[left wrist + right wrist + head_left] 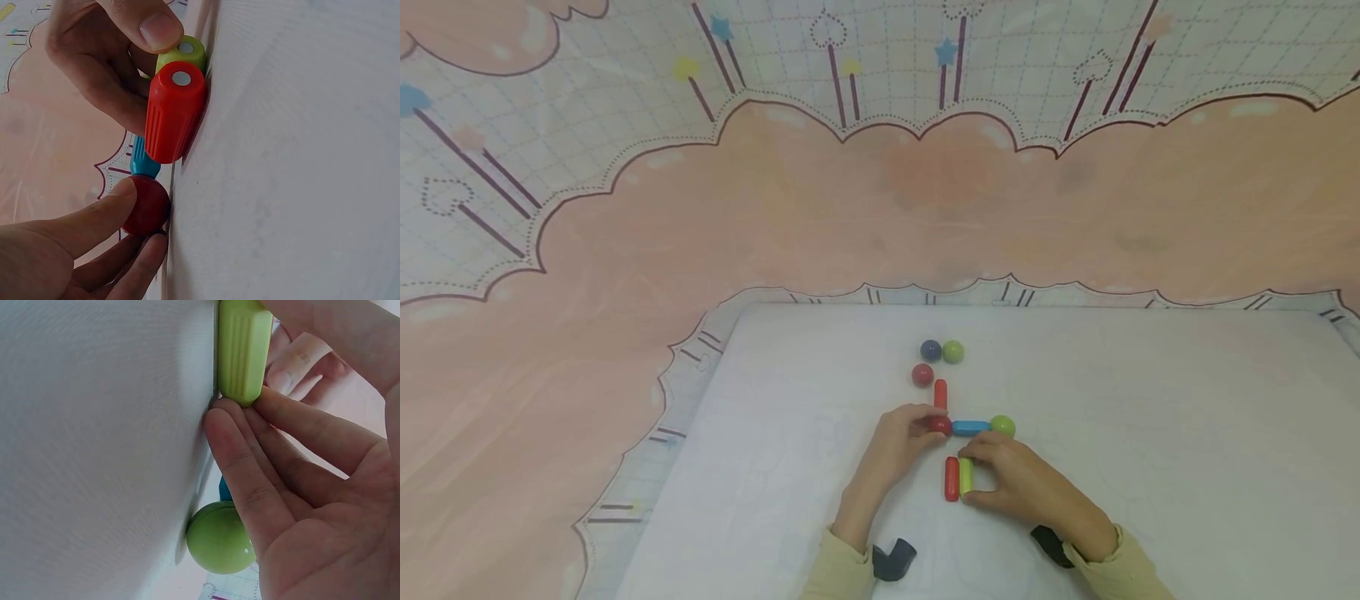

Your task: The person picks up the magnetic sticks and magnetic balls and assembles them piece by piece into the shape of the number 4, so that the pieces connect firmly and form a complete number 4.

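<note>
My left hand (891,446) pinches a red ball (942,426) between thumb and fingers on the white tabletop. From this ball a red magnetic rod (940,393) points away, and a blue rod (972,428) runs right to a green ball (1002,427). Nearer to me, my right hand (1018,483) grips a yellow-green rod (966,477) by its two ends, thumb on the near end. A second red rod (952,479) lies alongside it on the left; the left wrist view shows a silver magnet disc on its end (181,78).
Beyond the joined pieces sit a loose red ball (922,375), a dark blue ball (931,350) and another green ball (953,352). Dark straps (895,560) show at both sleeves. A patterned pink cloth (880,208) hangs behind the white table (1187,433).
</note>
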`<state>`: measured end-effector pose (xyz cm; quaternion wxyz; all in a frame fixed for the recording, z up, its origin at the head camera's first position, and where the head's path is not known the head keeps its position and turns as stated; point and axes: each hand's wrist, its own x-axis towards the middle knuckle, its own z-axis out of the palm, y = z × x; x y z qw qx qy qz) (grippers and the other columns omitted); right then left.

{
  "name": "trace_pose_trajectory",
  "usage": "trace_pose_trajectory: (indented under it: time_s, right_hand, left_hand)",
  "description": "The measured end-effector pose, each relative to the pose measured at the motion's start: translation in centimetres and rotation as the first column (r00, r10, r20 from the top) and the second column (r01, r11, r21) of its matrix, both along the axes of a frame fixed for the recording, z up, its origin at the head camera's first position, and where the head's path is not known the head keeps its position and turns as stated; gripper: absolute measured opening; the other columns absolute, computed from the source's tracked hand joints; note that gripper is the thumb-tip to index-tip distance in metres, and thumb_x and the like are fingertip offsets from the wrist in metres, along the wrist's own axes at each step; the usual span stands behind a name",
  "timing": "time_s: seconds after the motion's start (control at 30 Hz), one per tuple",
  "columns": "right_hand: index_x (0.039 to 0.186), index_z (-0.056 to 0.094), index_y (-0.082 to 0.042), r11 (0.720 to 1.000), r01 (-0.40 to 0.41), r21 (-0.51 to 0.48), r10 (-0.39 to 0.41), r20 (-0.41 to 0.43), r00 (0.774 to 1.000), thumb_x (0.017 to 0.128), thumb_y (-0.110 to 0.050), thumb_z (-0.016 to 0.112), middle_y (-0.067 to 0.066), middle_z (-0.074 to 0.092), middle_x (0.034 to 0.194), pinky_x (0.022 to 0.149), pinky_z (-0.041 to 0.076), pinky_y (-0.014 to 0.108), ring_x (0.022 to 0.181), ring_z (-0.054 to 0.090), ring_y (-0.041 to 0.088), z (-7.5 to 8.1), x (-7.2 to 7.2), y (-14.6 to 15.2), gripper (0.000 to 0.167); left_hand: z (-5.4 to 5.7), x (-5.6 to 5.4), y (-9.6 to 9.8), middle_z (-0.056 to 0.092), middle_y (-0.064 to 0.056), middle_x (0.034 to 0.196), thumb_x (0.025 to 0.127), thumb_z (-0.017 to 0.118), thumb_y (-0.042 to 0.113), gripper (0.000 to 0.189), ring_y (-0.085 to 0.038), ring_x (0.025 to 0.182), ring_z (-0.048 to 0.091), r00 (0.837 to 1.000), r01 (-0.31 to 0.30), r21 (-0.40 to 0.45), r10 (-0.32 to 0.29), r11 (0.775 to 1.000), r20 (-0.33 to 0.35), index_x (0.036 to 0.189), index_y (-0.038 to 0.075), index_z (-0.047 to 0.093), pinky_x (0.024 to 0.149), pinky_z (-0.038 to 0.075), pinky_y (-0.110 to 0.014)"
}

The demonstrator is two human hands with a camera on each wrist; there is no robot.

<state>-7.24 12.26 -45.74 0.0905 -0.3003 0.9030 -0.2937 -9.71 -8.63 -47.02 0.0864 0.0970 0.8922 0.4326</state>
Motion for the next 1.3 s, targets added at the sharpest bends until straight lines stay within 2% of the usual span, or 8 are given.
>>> trace_pose_trajectory:
  time_s: [0.3, 0.47, 0.63, 0.87, 1.03, 1.3]
  right_hand:
    - [0.111, 0.071, -0.004, 0.998, 0.048, 0.029, -0.048, 0.012, 0.999, 0.075, -0.024, 0.086, 0.003, 0.068, 0.109, 0.092, 0.056, 0.040, 0.100, 0.063, 0.018, 0.2, -0.2, -0.1, 0.044]
    - [0.112, 0.071, -0.004, 0.998, 0.056, 0.013, -0.056, -0.005, 0.998, 0.076, -0.022, 0.085, 0.002, 0.068, 0.108, 0.090, 0.057, 0.039, 0.095, 0.060, 0.015, 0.3, -0.4, 0.2, 0.043]
    - [0.117, 0.070, -0.005, 0.998, 0.068, 0.002, -0.068, -0.007, 0.998, 0.077, -0.022, 0.084, 0.001, 0.066, 0.111, 0.091, 0.057, 0.039, 0.097, 0.058, 0.013, 0.8, -0.6, 0.5, 0.046]
    - [0.116, 0.070, -0.005, 0.996, 0.086, -0.004, -0.086, -0.062, 0.994, 0.077, -0.021, 0.084, -0.002, 0.065, 0.109, 0.091, 0.057, 0.038, 0.097, 0.060, 0.013, 1.4, -1.0, 1.1, 0.044]
    - [0.118, 0.069, -0.004, 0.993, 0.117, -0.016, -0.118, -0.070, 0.991, 0.076, -0.019, 0.086, 0.001, 0.065, 0.112, 0.093, 0.056, 0.039, 0.102, 0.061, 0.017, 1.7, -1.3, 1.6, 0.048]
    - [0.123, 0.067, -0.004, 0.984, 0.178, -0.009, -0.178, -0.082, 0.981, 0.075, -0.020, 0.087, 0.005, 0.064, 0.116, 0.091, 0.057, 0.039, 0.100, 0.060, 0.017, 2.1, -1.7, 2.2, 0.054]
  left_hand:
    - [0.1, 0.1, 0.0, 0.071, 0.000, 0.114, 0.087, 0.076, 0.017, 0.037, -0.017, 0.106, 0.067, 1.000, -0.010, -0.003, 0.010, 1.000, 0.010, 0.123, 0.017, 0.069, 0.094, 0.056, -0.033]
    - [0.1, 0.1, 0.0, 0.071, -0.001, 0.114, 0.087, 0.076, 0.016, 0.036, -0.017, 0.105, 0.067, 1.000, -0.006, 0.005, 0.006, 1.000, 0.002, 0.122, 0.016, 0.070, 0.094, 0.055, -0.033]
    - [0.1, 0.1, 0.1, 0.071, -0.002, 0.114, 0.086, 0.076, 0.015, 0.036, -0.018, 0.106, 0.068, 1.000, -0.008, 0.014, 0.008, 1.000, 0.006, 0.122, 0.015, 0.070, 0.094, 0.055, -0.033]
    - [0.1, 0.1, 0.2, 0.071, 0.000, 0.114, 0.086, 0.076, 0.015, 0.037, -0.017, 0.107, 0.066, 1.000, -0.015, 0.003, 0.015, 1.000, 0.011, 0.122, 0.016, 0.069, 0.095, 0.055, -0.034]
    - [0.1, 0.0, 0.2, 0.071, 0.000, 0.113, 0.086, 0.077, 0.015, 0.036, -0.017, 0.107, 0.066, 1.000, -0.014, 0.004, 0.014, 1.000, 0.007, 0.122, 0.017, 0.070, 0.094, 0.055, -0.032]
    - [0.1, 0.0, 0.2, 0.071, 0.000, 0.112, 0.086, 0.077, 0.015, 0.038, -0.017, 0.106, 0.067, 0.999, -0.024, 0.001, 0.024, 1.000, 0.023, 0.123, 0.017, 0.070, 0.094, 0.056, -0.032]
